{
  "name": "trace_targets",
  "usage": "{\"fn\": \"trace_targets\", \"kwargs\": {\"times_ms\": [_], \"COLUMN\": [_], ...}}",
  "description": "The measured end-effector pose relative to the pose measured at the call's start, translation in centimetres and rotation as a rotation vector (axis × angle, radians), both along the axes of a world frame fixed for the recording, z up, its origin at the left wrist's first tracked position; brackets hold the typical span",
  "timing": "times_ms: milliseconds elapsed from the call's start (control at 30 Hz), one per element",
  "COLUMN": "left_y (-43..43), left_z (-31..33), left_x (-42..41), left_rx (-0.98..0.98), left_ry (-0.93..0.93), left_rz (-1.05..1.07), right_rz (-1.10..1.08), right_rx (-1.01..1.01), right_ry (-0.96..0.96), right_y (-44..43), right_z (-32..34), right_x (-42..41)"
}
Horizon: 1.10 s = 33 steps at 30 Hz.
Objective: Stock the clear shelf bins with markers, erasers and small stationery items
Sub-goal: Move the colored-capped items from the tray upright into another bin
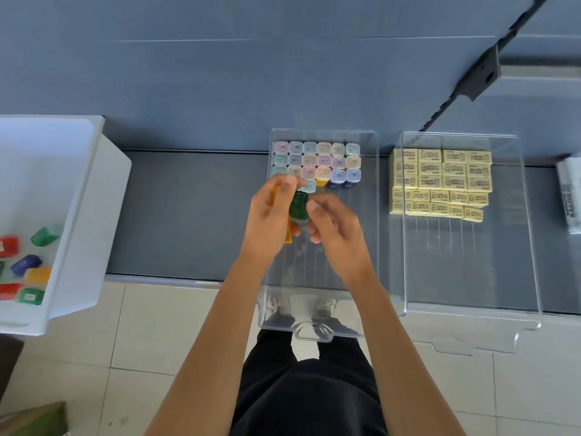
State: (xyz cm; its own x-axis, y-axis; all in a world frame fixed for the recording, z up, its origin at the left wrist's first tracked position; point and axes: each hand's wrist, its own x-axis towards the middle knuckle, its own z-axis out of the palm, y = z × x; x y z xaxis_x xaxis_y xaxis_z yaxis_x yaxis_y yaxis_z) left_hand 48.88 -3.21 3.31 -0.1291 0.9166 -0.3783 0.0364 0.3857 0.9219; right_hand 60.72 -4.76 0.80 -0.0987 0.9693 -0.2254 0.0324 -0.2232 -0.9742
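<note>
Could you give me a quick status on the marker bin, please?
Left hand grips yellow marker; right hand pinches green marker. Both over marker bin, back rows filled. Nothing blocking the free front.

Green marker [298, 206] between left hand [267, 221], right hand [336, 228]

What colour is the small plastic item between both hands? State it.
The small plastic item is dark green; head view.

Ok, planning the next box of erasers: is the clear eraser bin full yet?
Not full. The yellow erasers fill only the back of the clear bin; its front half is bare.
</note>
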Motion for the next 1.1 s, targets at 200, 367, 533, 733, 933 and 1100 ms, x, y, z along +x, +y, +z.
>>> {"fn": "trace_targets", "kwargs": {"times_ms": [200,367,533,733,933,1100], "left_y": [-0.9,-3.1,-3.0,-1.9,0.7,1.7], "left_z": [-0.1,-0.6,-0.9,-2.3,-3.6,-4.6], "left_x": [1.6,2.2,1.3,1.3,1.2,1.1], "left_rx": [-0.022,-0.048,-0.036,-0.096,-0.13,-0.117], "left_ry": [0.0,-0.054,-0.146,-0.218,-0.284,-0.252], "left_rz": [0.03,0.097,0.133,0.138,0.178,0.173], "right_rz": [0.069,0.001,-0.02,-0.183,-0.529,-0.541], "right_rx": [0.075,-0.05,-0.089,-0.182,-0.379,-0.424], "right_ry": [-0.085,0.005,0.037,0.075,0.177,0.015], "right_y": [0.1,-0.2,0.3,0.5,1.6,2.3], "right_z": [-0.2,-0.2,-0.2,-1.2,-3.1,-4.6], "right_x": [1.5,2.4,2.7,2.3,0.6,-0.2]}}
